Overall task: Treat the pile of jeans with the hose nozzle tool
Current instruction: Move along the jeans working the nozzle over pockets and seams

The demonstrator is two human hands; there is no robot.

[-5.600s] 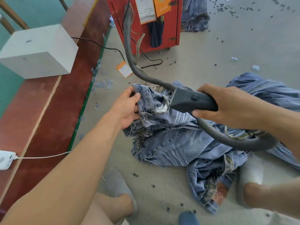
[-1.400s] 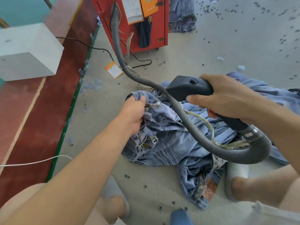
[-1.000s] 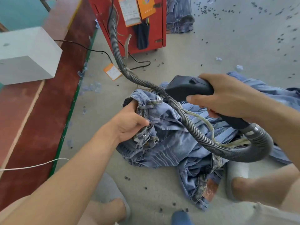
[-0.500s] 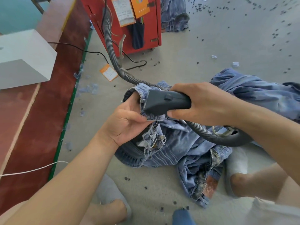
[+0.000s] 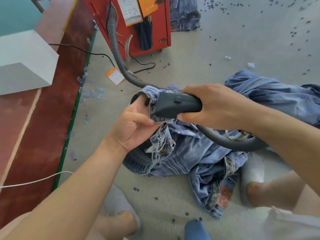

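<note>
Denim was bunched in the left hand point(image 5: 133, 129), whose fingers point(image 5: 141, 121) curled around a folded waistband edge of the jeans point(image 5: 187, 153) at the middle of the frame, pinching the cloth up off the floor, apparently so that it met the tool squarely. Against that raised edge pressed the mouth of the dark hose nozzle point(image 5: 176, 105), held by the right hand point(image 5: 216, 106) with its fingers wrapped around the grip and the thumb underneath. Lifting the fabric probably kept it taut and stopped it from folding under the nozzle.

From the rear of the nozzle the ribbed grey hose point(image 5: 117, 54) looped below the right forearm, passed behind the hands and rose toward the red machine point(image 5: 161, 30) at the upper centre. Most of the jeans lay heaped on the grey floor point(image 5: 225, 40) beneath the hands, with more denim spread to the right. Small dark specks dotted the floor, and a white box point(image 5: 26, 63) sat on the reddish desk point(image 5: 48, 118) at the left.
</note>
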